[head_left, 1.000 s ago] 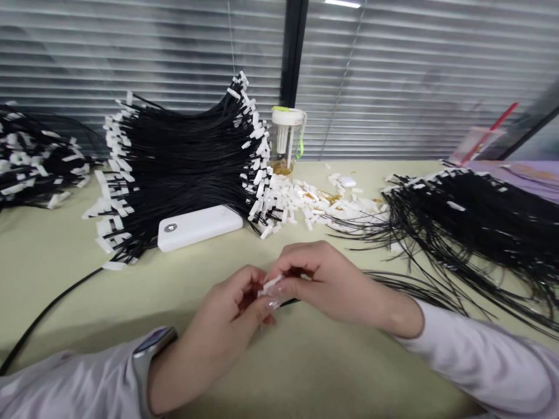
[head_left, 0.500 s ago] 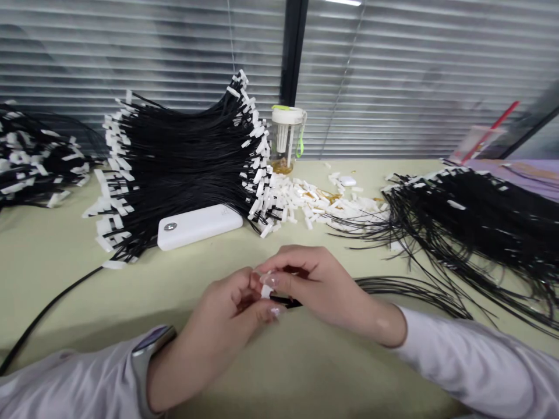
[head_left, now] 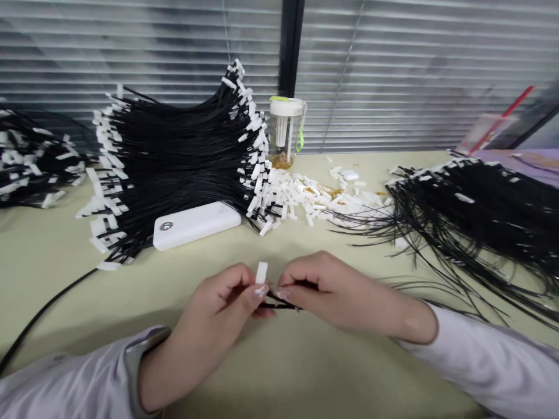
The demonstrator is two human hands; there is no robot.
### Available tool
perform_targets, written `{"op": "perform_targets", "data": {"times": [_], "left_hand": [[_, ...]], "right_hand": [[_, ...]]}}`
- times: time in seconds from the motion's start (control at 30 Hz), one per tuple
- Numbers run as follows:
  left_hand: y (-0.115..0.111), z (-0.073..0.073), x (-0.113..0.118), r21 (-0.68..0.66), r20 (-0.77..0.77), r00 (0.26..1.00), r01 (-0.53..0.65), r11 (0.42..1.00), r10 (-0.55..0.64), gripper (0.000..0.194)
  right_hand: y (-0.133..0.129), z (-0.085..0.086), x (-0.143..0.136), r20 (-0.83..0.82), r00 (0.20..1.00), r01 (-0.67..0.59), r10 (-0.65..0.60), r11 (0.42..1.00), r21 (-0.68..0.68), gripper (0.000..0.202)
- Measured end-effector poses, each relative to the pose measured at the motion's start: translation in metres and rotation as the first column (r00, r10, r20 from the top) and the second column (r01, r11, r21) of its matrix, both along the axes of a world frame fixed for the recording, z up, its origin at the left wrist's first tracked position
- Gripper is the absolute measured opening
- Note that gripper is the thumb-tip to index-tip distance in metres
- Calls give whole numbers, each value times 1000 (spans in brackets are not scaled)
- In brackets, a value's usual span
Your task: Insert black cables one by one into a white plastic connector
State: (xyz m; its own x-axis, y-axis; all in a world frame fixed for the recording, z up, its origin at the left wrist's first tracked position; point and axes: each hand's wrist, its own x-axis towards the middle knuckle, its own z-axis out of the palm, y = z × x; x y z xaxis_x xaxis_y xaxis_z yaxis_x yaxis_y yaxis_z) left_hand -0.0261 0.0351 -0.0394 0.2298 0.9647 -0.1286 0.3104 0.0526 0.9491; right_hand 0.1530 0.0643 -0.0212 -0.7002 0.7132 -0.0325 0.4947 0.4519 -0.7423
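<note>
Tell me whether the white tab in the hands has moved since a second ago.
Yes. The white tab now stands upright above the left hand fingertips, clear of the right hand, judged against the power bank.

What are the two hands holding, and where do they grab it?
The left hand pinches a small white tag by its lower end, so it sticks up. The right hand pinches a thin black cord near the end that meets the tag.
</note>
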Motion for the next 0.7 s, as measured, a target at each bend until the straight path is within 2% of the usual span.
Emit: {"op": "perform_targets", "data": {"times": [0.1, 0.17, 0.2, 0.27, 0.33, 0.4, 0.47, 0.53, 0.57, 0.6, 0.63, 0.7], "left_hand": [[1, 3, 1, 24, -32, 999, 5, 1000, -4, 20], [2, 5, 4, 4, -38, 999, -3, 1000, 3, 20], [2, 6, 5, -15, -32, 999, -10, 1000, 9, 20], [3, 7, 7, -56, -17, 1000, -25, 998, 24, 20], [3, 7, 8, -85, -9, 1000, -31, 996, 30, 20], [3, 6, 7, -106, 3, 1000, -29, 994, 30, 21], [3, 4, 6, -119, 32, 999, -24, 993, 28, 22], [3, 4, 5, -129, 52, 998, -20, 991, 27, 23], [3, 4, 5, -128, 54, 998, -20, 992, 27, 24], [3, 4, 5, -125, 53, 998, -21, 992, 28, 24], [3, 4, 5, -123, 52, 998, -25, 992, 32, 24], [3, 4, 4, -124, 58, 998, -32, 992, 39, 24]], "right_hand": [[-4, -1, -1, 56, 998, 6, -14, 990, 141, 26], [-6, -2, -2, 140, 990, -18, -27, 949, 315, 21], [-6, -2, -2, 200, 979, -50, -39, 905, 422, 18], [-4, -1, 1, 315, 944, -126, -97, 776, 619, 16], [1, 4, 9, 360, 912, -154, -194, 653, 742, 18], [7, 13, 22, 279, 908, -52, -314, 575, 816, 19], [14, 22, 39, 100, 890, 159, -445, 509, 846, 15], [22, 29, 56, -121, 817, 420, -564, 437, 795, 14], [26, 31, 63, -233, 766, 551, -599, 425, 719, 15], [30, 33, 69, -338, 714, 664, -613, 440, 605, 16], [33, 35, 74, -443, 661, 747, -606, 479, 460, 17], [38, 38, 79, -644, 533, 796, -549, 584, 160, 14]]}}
